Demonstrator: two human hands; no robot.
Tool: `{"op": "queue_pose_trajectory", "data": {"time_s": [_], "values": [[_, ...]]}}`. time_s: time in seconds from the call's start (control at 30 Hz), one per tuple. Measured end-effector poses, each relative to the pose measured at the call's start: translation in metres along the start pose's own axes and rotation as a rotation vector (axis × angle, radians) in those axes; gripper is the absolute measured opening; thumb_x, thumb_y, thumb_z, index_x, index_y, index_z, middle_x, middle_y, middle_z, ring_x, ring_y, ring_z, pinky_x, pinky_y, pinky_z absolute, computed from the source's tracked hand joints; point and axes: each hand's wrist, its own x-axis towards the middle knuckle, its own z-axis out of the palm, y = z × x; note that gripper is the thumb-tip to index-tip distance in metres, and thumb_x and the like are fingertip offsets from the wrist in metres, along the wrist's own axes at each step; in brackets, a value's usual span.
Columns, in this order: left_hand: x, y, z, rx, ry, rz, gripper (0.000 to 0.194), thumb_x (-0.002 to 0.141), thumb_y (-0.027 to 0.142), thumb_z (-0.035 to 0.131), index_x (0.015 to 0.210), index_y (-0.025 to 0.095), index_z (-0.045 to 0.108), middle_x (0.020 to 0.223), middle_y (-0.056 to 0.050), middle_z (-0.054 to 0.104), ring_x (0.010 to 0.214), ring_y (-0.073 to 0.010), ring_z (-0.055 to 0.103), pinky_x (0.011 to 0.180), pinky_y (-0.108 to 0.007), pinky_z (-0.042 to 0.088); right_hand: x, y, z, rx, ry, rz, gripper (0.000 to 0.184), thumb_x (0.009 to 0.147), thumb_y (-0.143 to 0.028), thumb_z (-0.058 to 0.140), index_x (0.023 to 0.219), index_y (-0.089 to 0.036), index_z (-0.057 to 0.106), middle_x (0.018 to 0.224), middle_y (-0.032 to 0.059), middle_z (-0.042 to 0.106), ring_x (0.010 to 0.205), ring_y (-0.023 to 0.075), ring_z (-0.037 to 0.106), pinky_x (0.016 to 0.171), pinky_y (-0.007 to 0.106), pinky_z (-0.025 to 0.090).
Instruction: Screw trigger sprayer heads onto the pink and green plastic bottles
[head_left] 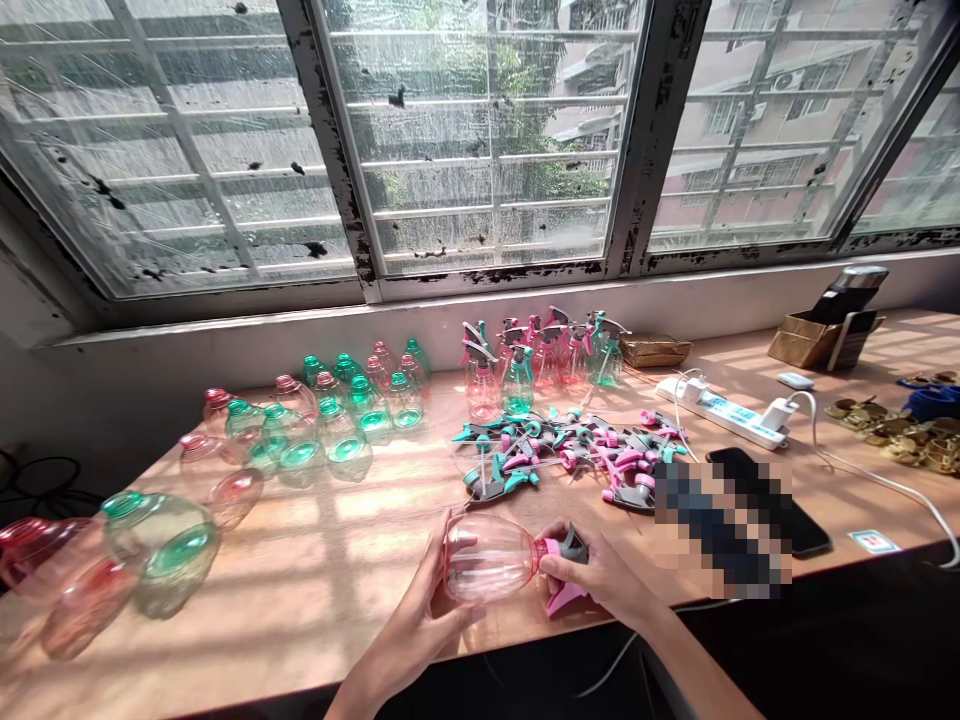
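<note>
A clear pink spray bottle [491, 562] lies sideways in the air near the table's front edge. My left hand [431, 600] is wrapped round its base end, thumb below and fingers partly behind it. At the neck, my right hand [592, 575] grips a pink and grey spray trigger head [559, 550], which meets the bottle's mouth; its pink lever points down. Whether the thread is engaged I cannot tell. Just beyond my hands lies a heap of loose trigger heads [555, 450] in pink, teal and grey.
Open green and pink bottles [296, 440] stand along the left. Several bottles with trigger heads [517, 375] stand by the window wall. To the right are a power strip [724, 412] with cables, a black phone [772, 500], a cardboard holder [814, 340] and gold-coloured pieces [907, 430].
</note>
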Motion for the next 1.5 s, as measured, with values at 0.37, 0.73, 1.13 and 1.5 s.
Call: {"op": "queue_pose_trajectory", "data": {"time_s": [0.37,0.73,1.13,1.5], "values": [[-0.001,-0.01,-0.002,0.004,0.02,0.046,0.092,0.098,0.045,0.076,0.168,0.052,0.016,0.183,0.0,0.019,0.166,-0.0378,0.022,0.135,-0.06,0.014,0.001,0.005,-0.001,0.041,-0.023,-0.003,0.044,0.083,-0.053,0.09,0.096,-0.021,0.062,0.065,-0.0043,0.072,0.058,0.0185,0.071,0.059,0.031,0.061],[0.001,-0.015,-0.002,-0.005,0.031,-0.028,0.105,0.095,0.042,0.079,0.172,0.037,0.008,0.177,-0.011,0.031,0.163,-0.0398,0.025,0.135,-0.056,0.015,0.001,0.003,0.0,0.046,-0.011,0.008,0.048,0.08,-0.057,0.09,0.096,-0.021,0.063,0.061,-0.0043,0.071,0.057,0.0225,0.074,0.055,0.035,0.063],[-0.001,-0.001,0.0,0.027,0.016,-0.004,0.097,0.096,0.038,0.079,0.17,0.046,0.015,0.184,0.0,0.015,0.165,-0.0372,0.023,0.133,-0.05,0.029,0.002,0.004,0.0,0.043,0.032,-0.003,0.048,0.077,-0.058,0.091,0.089,-0.02,0.065,0.065,-0.0034,0.072,0.057,0.0179,0.07,0.057,0.03,0.059],[-0.001,-0.001,-0.002,0.027,0.008,-0.048,0.102,0.096,0.047,0.077,0.172,0.039,0.01,0.185,-0.005,0.008,0.168,-0.0394,0.007,0.136,-0.057,0.015,0.003,0.005,-0.001,0.053,0.025,0.007,0.049,0.076,-0.058,0.092,0.09,-0.02,0.064,0.064,-0.0042,0.072,0.056,0.0164,0.068,0.057,0.028,0.054]]}}
